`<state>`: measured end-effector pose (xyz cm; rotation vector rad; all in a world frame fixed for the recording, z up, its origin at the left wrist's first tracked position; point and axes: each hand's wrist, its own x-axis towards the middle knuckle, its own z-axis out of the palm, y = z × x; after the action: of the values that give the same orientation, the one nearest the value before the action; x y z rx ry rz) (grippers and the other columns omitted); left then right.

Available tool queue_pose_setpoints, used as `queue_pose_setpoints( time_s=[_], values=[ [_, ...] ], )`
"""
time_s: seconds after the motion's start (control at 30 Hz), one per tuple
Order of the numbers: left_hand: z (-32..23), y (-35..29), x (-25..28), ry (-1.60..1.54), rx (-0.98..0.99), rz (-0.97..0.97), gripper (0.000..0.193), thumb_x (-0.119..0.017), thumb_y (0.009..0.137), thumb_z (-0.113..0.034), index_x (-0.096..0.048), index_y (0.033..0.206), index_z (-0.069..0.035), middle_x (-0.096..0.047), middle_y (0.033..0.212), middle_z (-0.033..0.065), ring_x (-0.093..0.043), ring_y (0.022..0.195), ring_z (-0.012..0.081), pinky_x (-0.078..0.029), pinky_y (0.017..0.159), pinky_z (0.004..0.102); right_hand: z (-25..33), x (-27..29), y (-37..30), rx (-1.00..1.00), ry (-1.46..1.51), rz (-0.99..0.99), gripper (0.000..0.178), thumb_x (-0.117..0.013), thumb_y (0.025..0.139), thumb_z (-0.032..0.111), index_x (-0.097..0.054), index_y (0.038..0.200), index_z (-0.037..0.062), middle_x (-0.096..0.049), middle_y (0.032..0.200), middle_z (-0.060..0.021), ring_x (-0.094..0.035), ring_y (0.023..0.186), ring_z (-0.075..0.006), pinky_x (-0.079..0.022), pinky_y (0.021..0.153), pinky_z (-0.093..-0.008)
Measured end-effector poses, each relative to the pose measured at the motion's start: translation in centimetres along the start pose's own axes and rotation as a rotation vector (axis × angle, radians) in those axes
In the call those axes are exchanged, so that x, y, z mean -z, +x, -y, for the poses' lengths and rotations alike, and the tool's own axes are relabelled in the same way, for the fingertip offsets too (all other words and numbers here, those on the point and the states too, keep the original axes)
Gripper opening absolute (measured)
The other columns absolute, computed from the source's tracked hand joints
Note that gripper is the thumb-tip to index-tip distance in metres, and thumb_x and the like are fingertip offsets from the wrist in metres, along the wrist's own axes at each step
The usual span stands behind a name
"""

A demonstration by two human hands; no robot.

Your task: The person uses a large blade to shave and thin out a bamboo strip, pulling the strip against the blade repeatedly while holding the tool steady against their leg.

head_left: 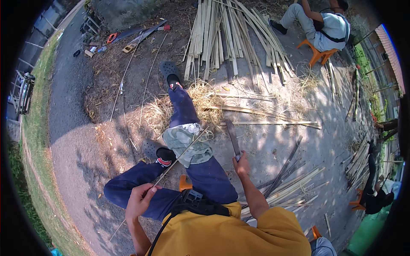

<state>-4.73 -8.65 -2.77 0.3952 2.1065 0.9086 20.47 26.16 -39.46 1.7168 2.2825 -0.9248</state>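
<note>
My left hand (142,199) is closed around a thin bamboo strip (181,155), which slants up across my lap to a camouflage cloth (188,143) over my raised leg. A curl of shaving hangs near the strip's upper end. On the right, my right hand (241,164) grips the handle of a long, dark machete (232,138). Its blade points away from me over the ground, apart from the strip. Pale curled shavings (205,104) lie heaped around my far foot.
A large fan of split bamboo strips (226,34) lies ahead. More strips (290,192) are stacked at my right. Hand saws (145,34) rest at the far left. One person (329,30) sits on an orange stool (316,53); another person (378,198) sits at far right.
</note>
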Motion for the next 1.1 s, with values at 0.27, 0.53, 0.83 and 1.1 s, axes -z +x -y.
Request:
queue_pose_setpoints(
  time_s=[0.27,0.53,0.83,1.1],
  values=[
    [-2.1,3.3,-1.5,0.066,-0.165,0.006,0.017,-0.069,0.102,-0.011,-0.078,0.112,-0.002,-0.065,0.083,0.0116,-0.058,0.070,0.0213,-0.045,0.064,0.0358,-3.8,-5.1,3.3,0.086,-0.073,0.004,0.070,-0.078,0.086,0.018,-0.044,0.145,0.0023,-0.066,0.126,-0.0297,-0.067,0.113,-0.0498,-0.053,0.097,-0.0556],
    [-2.5,4.2,-1.8,0.206,-0.295,-0.040,0.017,-0.072,0.099,-0.015,-0.077,0.110,-0.002,-0.064,0.081,0.0163,-0.065,0.076,0.0377,-0.050,0.069,0.0443,13.0,10.6,-1.3,0.556,0.438,-0.357,0.072,-0.075,0.087,0.006,-0.045,0.152,0.0014,-0.054,0.148,-0.0202,-0.056,0.135,-0.0372,-0.043,0.115,-0.0482],
    [-4.2,6.1,-2.6,0.336,-0.449,-0.010,0.023,-0.068,0.102,-0.025,-0.077,0.111,-0.006,-0.068,0.090,0.0142,-0.070,0.089,0.0387,-0.055,0.080,0.0477,20.7,25.4,-8.7,1.091,-0.018,-0.202,0.022,-0.084,0.086,0.019,-0.079,0.107,0.0129,-0.075,0.109,-0.0022,-0.067,0.113,-0.0243,-0.044,0.103,-0.0409],
    [-4.8,3.6,1.0,0.381,-0.604,-0.207,0.070,-0.085,0.086,-0.033,-0.057,0.147,-0.015,-0.059,0.132,0.0139,-0.059,0.123,0.0358,-0.046,0.107,0.0477,18.4,29.4,-6.9,1.154,0.057,-0.213,0.007,-0.079,0.086,0.005,-0.079,0.093,0.0055,-0.077,0.090,-0.0076,-0.072,0.083,-0.0289,-0.054,0.076,-0.0370]
  ],
)
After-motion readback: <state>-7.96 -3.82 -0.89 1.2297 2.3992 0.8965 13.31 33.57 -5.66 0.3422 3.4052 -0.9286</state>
